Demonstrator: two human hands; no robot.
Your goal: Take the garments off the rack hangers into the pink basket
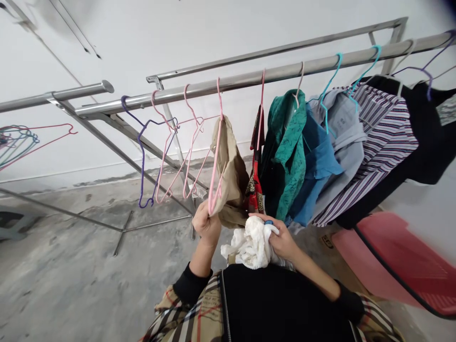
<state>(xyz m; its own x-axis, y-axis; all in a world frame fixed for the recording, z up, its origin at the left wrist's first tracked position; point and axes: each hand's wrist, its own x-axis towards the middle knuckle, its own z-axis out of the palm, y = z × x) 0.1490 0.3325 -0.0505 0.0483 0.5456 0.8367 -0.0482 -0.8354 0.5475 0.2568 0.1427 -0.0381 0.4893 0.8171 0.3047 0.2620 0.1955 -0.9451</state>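
Note:
My left hand (206,224) is closed at the lower end of a pink hanger (214,173). That hanger hooks over the metal rail, and a beige garment (230,164) hangs against its right side. My right hand (283,240) grips a bunched-up white cloth garment (254,244) in front of my body. A small blue piece shows by the right fingers; what it is I cannot tell. Just beyond the right hand hang a red and black patterned garment (254,185) and a green shirt (290,142).
The metal rail (245,81) crosses in front. Left on it hang a purple hanger (142,156) and pink hangers (159,175). A blue shirt (313,166), grey shirt (344,123) and striped shirt (384,128) hang right. A red chair (409,256) stands at lower right.

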